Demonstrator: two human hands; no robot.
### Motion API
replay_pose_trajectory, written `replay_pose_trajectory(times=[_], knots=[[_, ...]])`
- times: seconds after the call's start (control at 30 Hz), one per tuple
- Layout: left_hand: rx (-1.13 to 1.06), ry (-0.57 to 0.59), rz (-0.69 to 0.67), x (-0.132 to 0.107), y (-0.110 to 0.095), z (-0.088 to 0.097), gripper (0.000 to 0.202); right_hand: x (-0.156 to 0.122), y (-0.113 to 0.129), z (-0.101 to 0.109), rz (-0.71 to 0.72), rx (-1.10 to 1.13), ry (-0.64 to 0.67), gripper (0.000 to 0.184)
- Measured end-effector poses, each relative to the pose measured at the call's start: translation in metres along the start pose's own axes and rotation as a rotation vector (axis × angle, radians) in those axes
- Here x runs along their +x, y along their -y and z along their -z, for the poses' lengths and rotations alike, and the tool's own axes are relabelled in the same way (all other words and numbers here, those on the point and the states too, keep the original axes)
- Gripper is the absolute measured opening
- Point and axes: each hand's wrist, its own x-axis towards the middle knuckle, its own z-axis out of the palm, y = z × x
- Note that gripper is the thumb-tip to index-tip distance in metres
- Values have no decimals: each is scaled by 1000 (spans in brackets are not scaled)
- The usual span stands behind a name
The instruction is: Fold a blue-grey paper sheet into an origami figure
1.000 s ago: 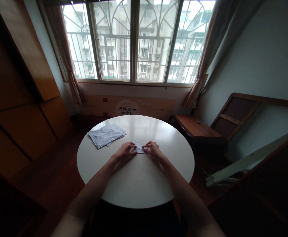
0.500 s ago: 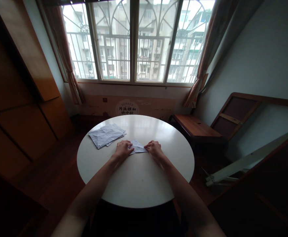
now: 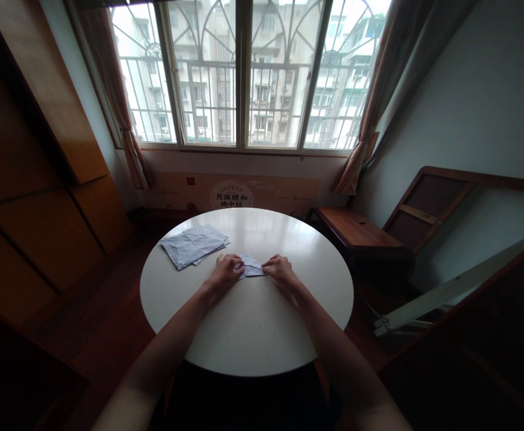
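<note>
A small folded piece of white paper (image 3: 252, 267) lies on the round white table (image 3: 244, 323), a little beyond its middle. My left hand (image 3: 224, 272) has its fingers curled and pressed on the paper's left end. My right hand (image 3: 280, 270) pinches the paper's right end with closed fingers. Both hands rest on the tabletop, with the paper stretched flat between them. A loose pile of creased white sheets (image 3: 193, 244) sits to the left of my left hand, apart from it.
A barred window (image 3: 244, 72) with curtains fills the far wall. A flat cardboard box (image 3: 230, 193) leans under it. A low wooden bench (image 3: 356, 230) and leaning wooden boards (image 3: 427, 209) stand to the right. Wooden cabinets (image 3: 42, 197) line the left.
My left hand slid leftward along the paper and then eased back a little. The folded paper between my hands now shows wider than a second ago.
</note>
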Motion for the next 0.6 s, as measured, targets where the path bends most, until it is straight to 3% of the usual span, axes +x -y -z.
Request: replay_pose_trajectory(times=[0.13,0.3,0.6], knots=[[-66,73,-87,2,4,-6,26,0,0,0,0,-9,6,23],[-51,42,-133,3,6,-5,27,0,0,-1,7,-8,9,24],[-24,80,-99,2,-1,1,28,-2,1,1,16,0,15,24]])
